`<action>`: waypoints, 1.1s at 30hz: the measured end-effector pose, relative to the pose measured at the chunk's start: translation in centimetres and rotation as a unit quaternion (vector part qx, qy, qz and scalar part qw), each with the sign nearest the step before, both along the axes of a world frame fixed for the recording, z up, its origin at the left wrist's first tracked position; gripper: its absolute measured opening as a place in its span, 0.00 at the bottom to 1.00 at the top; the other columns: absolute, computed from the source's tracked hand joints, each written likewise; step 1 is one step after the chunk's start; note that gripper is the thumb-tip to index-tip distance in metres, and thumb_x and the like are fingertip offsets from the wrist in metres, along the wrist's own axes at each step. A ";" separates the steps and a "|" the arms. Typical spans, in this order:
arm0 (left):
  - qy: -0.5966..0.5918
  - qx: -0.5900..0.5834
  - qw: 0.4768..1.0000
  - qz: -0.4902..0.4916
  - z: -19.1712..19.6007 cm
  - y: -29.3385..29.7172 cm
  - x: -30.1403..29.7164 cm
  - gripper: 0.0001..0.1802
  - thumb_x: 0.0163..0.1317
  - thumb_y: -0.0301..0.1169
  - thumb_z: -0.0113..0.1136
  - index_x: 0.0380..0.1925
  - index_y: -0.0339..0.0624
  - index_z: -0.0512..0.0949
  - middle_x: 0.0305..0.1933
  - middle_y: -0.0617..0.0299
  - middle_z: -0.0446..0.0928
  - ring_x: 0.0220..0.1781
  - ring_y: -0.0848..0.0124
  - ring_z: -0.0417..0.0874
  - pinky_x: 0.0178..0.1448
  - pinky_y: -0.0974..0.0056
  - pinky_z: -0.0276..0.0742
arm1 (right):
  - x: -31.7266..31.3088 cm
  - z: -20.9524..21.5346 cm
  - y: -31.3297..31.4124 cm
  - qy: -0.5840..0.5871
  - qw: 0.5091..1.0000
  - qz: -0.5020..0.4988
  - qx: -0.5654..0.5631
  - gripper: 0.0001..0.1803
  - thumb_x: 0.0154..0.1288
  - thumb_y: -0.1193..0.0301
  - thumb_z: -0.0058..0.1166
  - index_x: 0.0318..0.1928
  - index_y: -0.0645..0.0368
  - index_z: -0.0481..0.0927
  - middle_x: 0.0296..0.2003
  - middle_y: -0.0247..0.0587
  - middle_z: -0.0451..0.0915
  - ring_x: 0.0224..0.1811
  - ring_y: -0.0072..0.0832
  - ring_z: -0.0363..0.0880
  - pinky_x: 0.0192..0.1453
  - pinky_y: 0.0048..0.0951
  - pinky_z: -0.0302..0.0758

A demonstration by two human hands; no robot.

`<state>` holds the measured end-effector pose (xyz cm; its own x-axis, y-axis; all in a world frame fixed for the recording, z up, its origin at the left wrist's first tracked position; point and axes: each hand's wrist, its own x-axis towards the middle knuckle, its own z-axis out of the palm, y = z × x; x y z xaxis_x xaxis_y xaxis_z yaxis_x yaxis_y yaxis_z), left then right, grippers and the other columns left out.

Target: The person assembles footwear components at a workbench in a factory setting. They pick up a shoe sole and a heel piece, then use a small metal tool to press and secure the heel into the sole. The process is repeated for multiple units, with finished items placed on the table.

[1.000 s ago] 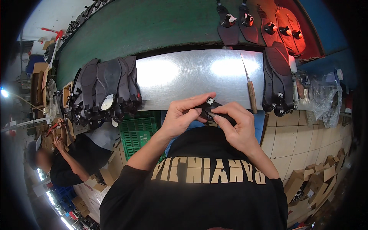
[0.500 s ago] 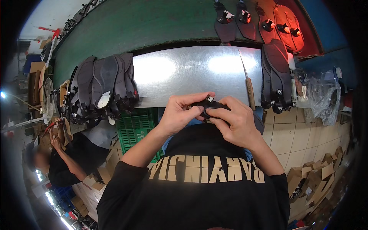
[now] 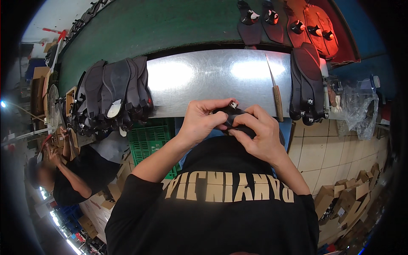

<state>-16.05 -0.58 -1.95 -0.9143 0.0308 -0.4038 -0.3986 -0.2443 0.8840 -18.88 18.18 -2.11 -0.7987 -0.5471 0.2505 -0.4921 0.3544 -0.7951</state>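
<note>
Both of my hands close around a small black shoe part (image 3: 233, 118) with a pale stud at its top end, held just in front of my chest. My left hand (image 3: 203, 120) grips its left side with the thumb on top. My right hand (image 3: 257, 132) wraps over its right side, fingers curled across it. Most of the piece is hidden by my fingers. Just beyond my hands lies a shiny metal worktop (image 3: 212, 80).
A heap of black shoe soles (image 3: 112, 93) lies on the worktop's left, a pair (image 3: 307, 83) on its right, with a wooden-handled knife (image 3: 275, 91) between. More parts sit on the green conveyor (image 3: 170, 25). A green crate (image 3: 149, 140) stands below. Another person (image 3: 68, 170) works at lower left.
My hands have stayed in the same place; the fingers have shifted slightly around the black piece, and the stud end now shows above my left thumb.
</note>
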 end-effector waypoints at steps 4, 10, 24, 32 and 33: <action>-0.040 0.065 0.997 0.014 -0.3 -0.3 -0.4 0.21 0.54 0.15 0.52 0.49 0.34 0.79 0.48 0.50 0.81 0.38 0.72 0.86 0.32 0.76 0.84 | 0.1 -0.8 -0.1 0.061 0.998 -0.020 -0.023 0.12 0.45 0.72 0.68 0.32 0.54 0.81 0.29 0.38 0.72 0.28 0.33 0.76 0.30 0.31 0.71; -0.066 0.199 0.978 -0.017 -0.5 -1.7 -0.8 0.23 0.58 0.21 0.50 0.55 0.31 0.73 0.51 0.45 0.79 0.37 0.71 0.86 0.26 0.78 0.82 | 0.2 -0.4 0.1 0.075 0.995 0.004 -0.061 0.13 0.46 0.75 0.67 0.35 0.55 0.82 0.30 0.39 0.75 0.27 0.34 0.77 0.29 0.30 0.72; -0.023 0.035 0.998 -0.049 -1.2 -0.5 0.2 0.17 0.65 0.31 0.39 0.45 0.34 0.75 0.36 0.60 0.79 0.30 0.78 0.79 0.26 0.73 0.76 | 0.7 -0.1 -0.3 0.008 0.997 -0.061 -0.044 0.09 0.54 0.76 0.64 0.31 0.60 0.74 0.22 0.41 0.77 0.21 0.35 0.78 0.25 0.29 0.71; -0.020 -0.005 0.994 -0.106 -0.4 -0.6 0.1 0.16 0.65 0.29 0.40 0.46 0.33 0.75 0.35 0.59 0.79 0.32 0.78 0.79 0.27 0.73 0.77 | 1.0 -0.6 -0.4 -0.005 0.997 -0.064 -0.045 0.09 0.54 0.77 0.64 0.30 0.60 0.74 0.20 0.42 0.76 0.20 0.36 0.77 0.24 0.31 0.70; -0.021 -0.011 0.993 -0.117 -0.2 -0.6 0.0 0.16 0.66 0.29 0.41 0.46 0.34 0.75 0.35 0.60 0.79 0.32 0.78 0.80 0.27 0.73 0.77 | 1.0 -0.6 -0.4 -0.010 0.997 -0.064 -0.045 0.09 0.54 0.77 0.64 0.30 0.60 0.74 0.20 0.42 0.76 0.20 0.36 0.77 0.24 0.31 0.70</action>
